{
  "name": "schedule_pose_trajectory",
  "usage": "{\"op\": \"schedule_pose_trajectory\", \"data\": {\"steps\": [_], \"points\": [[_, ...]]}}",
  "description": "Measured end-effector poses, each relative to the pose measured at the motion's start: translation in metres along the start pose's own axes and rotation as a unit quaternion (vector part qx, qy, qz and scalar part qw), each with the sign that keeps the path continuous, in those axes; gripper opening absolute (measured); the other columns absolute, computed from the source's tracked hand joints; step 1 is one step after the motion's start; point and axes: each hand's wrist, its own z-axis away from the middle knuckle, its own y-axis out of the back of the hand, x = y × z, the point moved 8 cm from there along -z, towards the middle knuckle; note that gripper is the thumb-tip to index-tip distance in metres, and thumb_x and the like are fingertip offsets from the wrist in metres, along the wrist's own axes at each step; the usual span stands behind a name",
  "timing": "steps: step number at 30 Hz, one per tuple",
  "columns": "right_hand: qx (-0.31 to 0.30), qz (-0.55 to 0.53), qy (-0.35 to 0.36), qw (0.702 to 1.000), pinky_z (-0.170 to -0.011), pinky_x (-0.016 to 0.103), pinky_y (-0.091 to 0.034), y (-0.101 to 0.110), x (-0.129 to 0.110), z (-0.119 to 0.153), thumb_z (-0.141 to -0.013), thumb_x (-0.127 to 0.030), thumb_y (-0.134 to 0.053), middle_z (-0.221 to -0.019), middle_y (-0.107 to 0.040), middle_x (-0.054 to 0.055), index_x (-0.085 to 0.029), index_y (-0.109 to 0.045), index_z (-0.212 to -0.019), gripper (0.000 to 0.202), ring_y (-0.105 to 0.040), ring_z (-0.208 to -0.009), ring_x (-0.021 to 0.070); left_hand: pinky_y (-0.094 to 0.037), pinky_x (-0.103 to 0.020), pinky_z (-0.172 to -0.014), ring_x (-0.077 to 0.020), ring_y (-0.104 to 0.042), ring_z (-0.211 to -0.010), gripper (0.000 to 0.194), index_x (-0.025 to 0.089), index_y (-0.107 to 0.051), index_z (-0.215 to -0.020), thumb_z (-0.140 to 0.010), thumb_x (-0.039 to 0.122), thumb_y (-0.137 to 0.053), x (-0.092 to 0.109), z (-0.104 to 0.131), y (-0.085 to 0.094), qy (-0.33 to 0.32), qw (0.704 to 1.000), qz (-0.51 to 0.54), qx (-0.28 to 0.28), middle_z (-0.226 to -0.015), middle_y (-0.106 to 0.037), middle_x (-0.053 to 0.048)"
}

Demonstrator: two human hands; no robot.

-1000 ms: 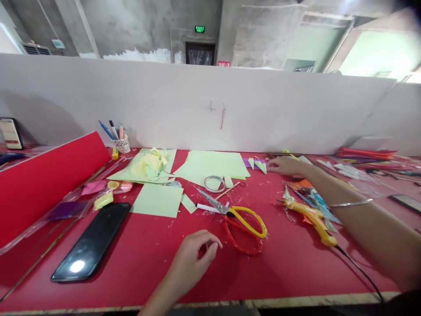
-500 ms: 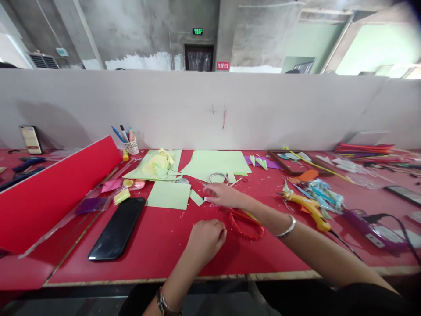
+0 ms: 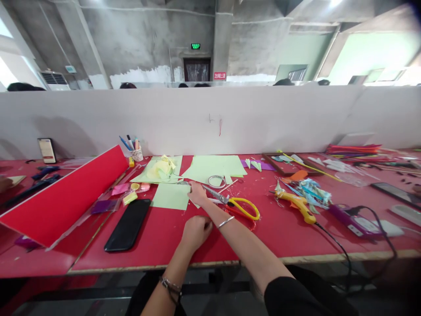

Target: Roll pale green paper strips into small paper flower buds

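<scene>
My right hand [image 3: 198,194] reaches forward past the left, its fingers bent down and together at the right edge of a pale green paper sheet [image 3: 171,196]. A small green paper strip [image 3: 193,203] is mostly covered by it, and I cannot make out what the fingertips hold. Nearer the table edge, my left hand [image 3: 196,231] is curled closed, its inside hidden. Scissors with yellow handles [image 3: 245,208] lie just right of my right hand, blades pointing left. A roll of tape [image 3: 217,181] lies behind the blades. Something red [image 3: 251,224] shows below the scissor handles.
A black phone [image 3: 128,225] and a tilted red board [image 3: 69,197] lie left. Crumpled yellow-green paper [image 3: 161,170] and larger green sheets [image 3: 219,166] are farther back. To the right lie a yellow glue gun [image 3: 297,205], a purple power strip [image 3: 351,221] and cords.
My right hand has moved left and down to the green paper, uncovering the scissors. My left hand remains curled in front. The camera view has tilted up slightly.
</scene>
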Motion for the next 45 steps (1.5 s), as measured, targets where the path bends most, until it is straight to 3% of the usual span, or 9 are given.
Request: {"op": "schedule_pose_trajectory", "data": {"steps": [7, 11, 18, 21, 25, 29, 34, 38, 45], "points": [[0.018, -0.107, 0.009, 0.994, -0.078, 0.037, -0.047, 0.023, 0.008, 0.017, -0.085, -0.030, -0.047, -0.109, -0.053, 0.007, -0.015, -0.050, -0.109, 0.028, -0.054, -0.093, 0.0167, -0.029, -0.022, -0.053, -0.0133, -0.054, -0.061, 0.027, 0.014, -0.059, -0.064, -0.080, 0.022, -0.038, -0.002, 0.000, 0.009, 0.015, 0.998, 0.035, 0.054, -0.064, -0.061, -0.006], [0.063, -0.181, -0.020, 0.981, -0.076, 0.036, -0.048, 0.049, 0.039, 0.038, -0.084, -0.030, -0.047, -0.107, -0.053, 0.007, -0.014, -0.049, -0.109, 0.030, -0.055, -0.090, 0.0164, -0.029, -0.022, -0.054, -0.0121, -0.048, -0.057, 0.032, 0.014, -0.052, -0.057, -0.081, 0.026, -0.036, -0.003, 0.002, 0.012, 0.003, 0.993, 0.075, 0.086, -0.057, -0.053, -0.002], [0.201, -0.276, -0.050, 0.939, -0.061, 0.031, -0.051, 0.107, 0.112, 0.116, -0.078, -0.026, -0.041, -0.078, -0.058, 0.004, -0.016, -0.041, -0.105, 0.029, -0.059, -0.064, 0.0159, -0.030, -0.020, -0.049, -0.0098, -0.041, -0.049, 0.043, 0.016, -0.041, -0.051, -0.084, 0.040, -0.028, -0.012, 0.002, 0.026, 0.009, 0.977, 0.167, 0.135, -0.047, -0.039, 0.003], [0.270, -0.292, -0.046, 0.916, -0.070, 0.032, -0.050, 0.126, 0.132, 0.156, -0.076, -0.031, -0.042, -0.096, -0.057, 0.010, -0.017, -0.039, -0.103, 0.030, -0.059, -0.080, 0.0186, -0.033, -0.020, -0.049, -0.0108, -0.044, -0.050, 0.043, 0.016, -0.041, -0.053, -0.082, 0.044, -0.029, -0.023, 0.010, 0.048, 0.022, 0.969, 0.192, 0.156, -0.048, -0.041, 0.003], [0.332, -0.300, -0.062, 0.892, -0.073, 0.032, -0.049, 0.139, 0.154, 0.198, -0.074, -0.035, -0.048, -0.099, -0.056, 0.011, -0.018, -0.040, -0.106, 0.037, -0.059, -0.083, 0.0192, -0.042, -0.023, -0.056, -0.0156, -0.053, -0.059, 0.041, 0.016, -0.051, -0.066, -0.077, 0.052, -0.036, -0.066, 0.039, 0.091, 0.056, 0.962, 0.200, 0.180, -0.059, -0.055, -0.001], [0.319, -0.286, -0.115, 0.896, -0.067, 0.030, -0.050, 0.132, 0.170, 0.212, -0.074, -0.038, -0.047, -0.089, -0.058, 0.008, -0.018, -0.040, -0.108, 0.041, -0.060, -0.072, 0.0181, -0.046, -0.031, -0.074, -0.0241, -0.058, -0.082, 0.042, 0.020, -0.057, -0.077, -0.063, 0.058, -0.047, -0.164, 0.085, 0.133, 0.182, 0.941, 0.150, 0.242, -0.084, -0.065, -0.005], [0.308, -0.241, -0.110, 0.914, -0.072, 0.032, -0.049, 0.125, 0.172, 0.209, -0.072, -0.039, -0.046, -0.095, -0.059, 0.009, -0.019, -0.044, -0.107, 0.040, -0.061, -0.083, 0.0209, -0.043, -0.036, -0.087, -0.0294, -0.055, -0.100, 0.050, 0.020, -0.055, -0.091, -0.056, 0.055, -0.050, -0.266, 0.123, 0.135, 0.235, 0.941, 0.100, 0.221, -0.101, -0.062, -0.008], [0.311, -0.211, -0.098, 0.921, -0.078, 0.033, -0.047, 0.124, 0.171, 0.208, -0.073, -0.038, -0.045, -0.101, -0.059, 0.009, -0.019, -0.047, -0.105, 0.037, -0.057, -0.095, 0.0226, -0.031, -0.049, -0.097, -0.0354, -0.043, -0.114, 0.067, 0.014, -0.052, -0.106, -0.057, 0.057, -0.044, -0.300, 0.136, 0.114, 0.316, 0.936, 0.000, 0.156, -0.115, -0.054, -0.016], [0.305, -0.195, -0.103, 0.927, -0.076, 0.032, -0.048, 0.125, 0.170, 0.210, -0.075, -0.040, -0.041, -0.099, -0.057, 0.010, -0.017, -0.047, -0.104, 0.038, -0.058, -0.090, 0.0211, -0.030, -0.046, -0.099, -0.0302, -0.038, -0.121, 0.073, 0.013, -0.045, -0.118, -0.062, 0.059, -0.037, -0.304, 0.132, 0.101, 0.297, 0.949, -0.029, 0.106, -0.124, -0.048, -0.014]]}}
